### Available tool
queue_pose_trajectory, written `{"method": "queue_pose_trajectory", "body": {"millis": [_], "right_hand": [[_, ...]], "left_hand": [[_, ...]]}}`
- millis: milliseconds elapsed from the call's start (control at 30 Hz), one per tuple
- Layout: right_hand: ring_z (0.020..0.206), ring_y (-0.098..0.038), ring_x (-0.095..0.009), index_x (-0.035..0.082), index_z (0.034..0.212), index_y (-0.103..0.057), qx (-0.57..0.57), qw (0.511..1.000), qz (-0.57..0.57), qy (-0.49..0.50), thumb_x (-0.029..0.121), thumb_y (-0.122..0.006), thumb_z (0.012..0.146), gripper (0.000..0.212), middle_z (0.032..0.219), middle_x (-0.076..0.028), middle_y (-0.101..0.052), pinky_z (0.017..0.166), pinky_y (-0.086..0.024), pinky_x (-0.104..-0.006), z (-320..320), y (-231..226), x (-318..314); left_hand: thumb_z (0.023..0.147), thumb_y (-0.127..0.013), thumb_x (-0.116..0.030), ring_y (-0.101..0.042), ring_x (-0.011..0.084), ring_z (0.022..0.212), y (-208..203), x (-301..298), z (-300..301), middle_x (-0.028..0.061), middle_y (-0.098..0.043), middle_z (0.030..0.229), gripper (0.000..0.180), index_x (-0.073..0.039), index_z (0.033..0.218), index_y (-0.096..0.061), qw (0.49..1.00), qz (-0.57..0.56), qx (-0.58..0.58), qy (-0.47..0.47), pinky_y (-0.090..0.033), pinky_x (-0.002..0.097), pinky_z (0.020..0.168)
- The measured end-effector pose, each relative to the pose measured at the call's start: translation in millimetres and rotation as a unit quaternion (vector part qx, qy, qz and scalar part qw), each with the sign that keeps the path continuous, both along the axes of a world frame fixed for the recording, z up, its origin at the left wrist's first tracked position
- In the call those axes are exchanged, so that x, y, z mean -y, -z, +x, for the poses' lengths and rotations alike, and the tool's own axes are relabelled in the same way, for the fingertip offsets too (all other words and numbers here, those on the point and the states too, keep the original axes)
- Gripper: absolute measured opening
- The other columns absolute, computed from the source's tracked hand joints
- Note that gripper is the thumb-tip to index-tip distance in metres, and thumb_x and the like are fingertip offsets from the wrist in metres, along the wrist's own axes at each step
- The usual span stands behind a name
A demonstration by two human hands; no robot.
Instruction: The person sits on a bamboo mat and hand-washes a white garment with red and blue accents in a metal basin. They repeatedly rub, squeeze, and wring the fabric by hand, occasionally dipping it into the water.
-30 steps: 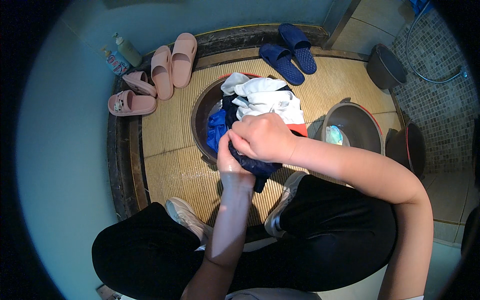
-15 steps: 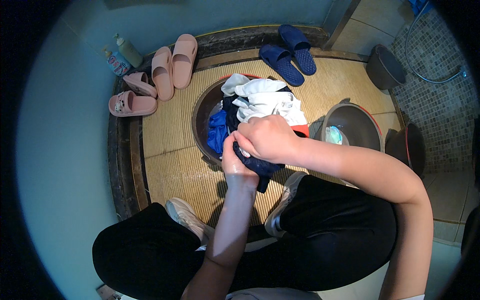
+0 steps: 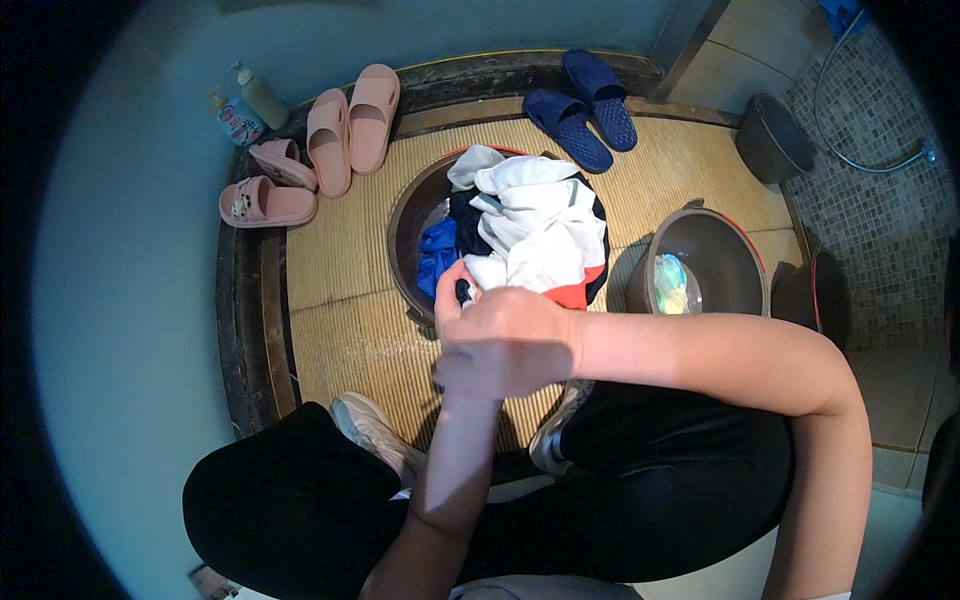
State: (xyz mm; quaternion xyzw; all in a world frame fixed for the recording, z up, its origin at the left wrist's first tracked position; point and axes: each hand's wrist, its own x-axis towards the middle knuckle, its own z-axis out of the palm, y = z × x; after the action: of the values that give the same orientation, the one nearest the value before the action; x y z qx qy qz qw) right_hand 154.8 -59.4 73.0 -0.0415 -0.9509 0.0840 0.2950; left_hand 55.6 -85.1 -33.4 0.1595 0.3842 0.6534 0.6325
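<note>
My left hand point(image 3: 450, 292) is closed on a dark garment point(image 3: 463, 291), of which only a small bit shows by the thumb. Across it lies my right hand point(image 3: 510, 340), curled down near the left wrist; its fingertips and whatever they hold are hidden. Just beyond both hands stands a brown tub point(image 3: 402, 215) heaped with laundry. On top are white clothes with red trim point(image 3: 535, 225), and dark fabric point(image 3: 468, 222) shows under them. A blue cloth point(image 3: 436, 255) lies at the tub's left side.
Right of the tub is a brown bucket point(image 3: 725, 255) with a pale green and yellow item point(image 3: 672, 285) inside. Two more buckets point(image 3: 775, 140) point(image 3: 815, 295) stand farther right. Pink slippers point(image 3: 350, 130), blue slippers point(image 3: 585, 110) and two pump bottles point(image 3: 250, 105) line the wall.
My right hand has moved toward me, over the left hand and wrist. The dark garment that hung below my hands is now mostly out of sight, and more of the white clothes shows.
</note>
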Motion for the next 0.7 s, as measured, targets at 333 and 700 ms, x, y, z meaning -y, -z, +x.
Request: {"method": "queue_pose_trajectory", "body": {"millis": [333,700], "right_hand": [[0.049,-0.056,-0.025,0.007,0.066,-0.058,-0.028,0.975,-0.064,0.212,0.019,-0.059,0.078,0.017,0.059,-0.007,-0.053,0.041,-0.045,-0.0348,14,12,-23],[0.056,-0.055,-0.020,0.012,0.070,-0.054,0.012,0.998,-0.053,-0.037,0.022,-0.061,0.073,0.012,0.067,-0.003,-0.050,0.049,-0.046,-0.0312,3,5,8]], "left_hand": [[0.094,-0.037,-0.032,-0.057,0.0169,0.086,-56,0,14,0.0056,-0.058,0.092,0.028,-0.010,0.095,-0.054,0.965,-0.064,0.255,-0.015,-0.048,0.0324,0.079],[0.088,-0.055,-0.028,-0.050,0.0070,0.064,-28,-9,-2,-0.0042,-0.050,0.067,0.021,-0.014,0.074,-0.050,0.987,-0.117,0.109,-0.004,-0.044,0.0229,0.061]]}}
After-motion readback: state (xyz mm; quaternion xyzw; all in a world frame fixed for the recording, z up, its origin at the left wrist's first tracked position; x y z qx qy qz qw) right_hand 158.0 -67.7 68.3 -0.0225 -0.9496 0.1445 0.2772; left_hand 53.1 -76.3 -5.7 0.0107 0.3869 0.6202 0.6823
